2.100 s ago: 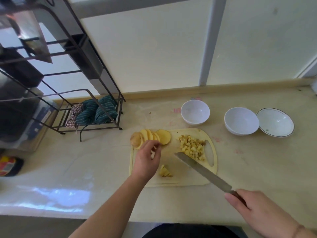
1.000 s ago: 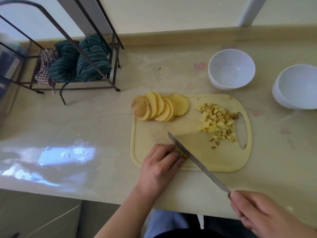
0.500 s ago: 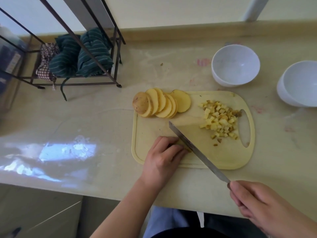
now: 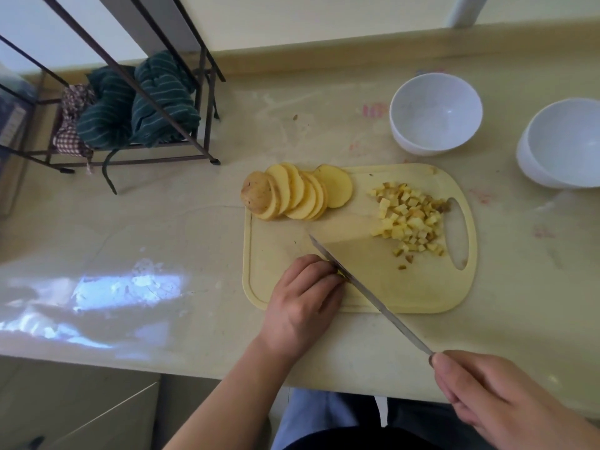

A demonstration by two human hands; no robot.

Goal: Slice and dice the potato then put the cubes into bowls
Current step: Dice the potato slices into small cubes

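Note:
A pale yellow cutting board (image 4: 406, 287) lies on the counter. Overlapping potato slices (image 4: 295, 191) fan across its far left corner. A heap of potato cubes (image 4: 410, 219) sits near the board's handle hole. My left hand (image 4: 303, 303) rests on the board's near left part, fingers curled over a potato piece that is almost wholly hidden. My right hand (image 4: 496, 401) grips the handle of a long knife (image 4: 363, 290), whose blade lies against my left fingers. Two white bowls stand beyond the board: one (image 4: 436, 113) behind it, another (image 4: 561, 144) at the right edge.
A dark wire rack (image 4: 136, 102) holding green striped cloths (image 4: 136, 105) stands at the back left of the counter. The counter's front edge (image 4: 130, 362) runs just below my left wrist. A wall and window frame rise behind.
My left hand went from the slice stack down to the board's near left part and now covers a piece there. The knife blade came in against those fingers. The view has tilted down and closer.

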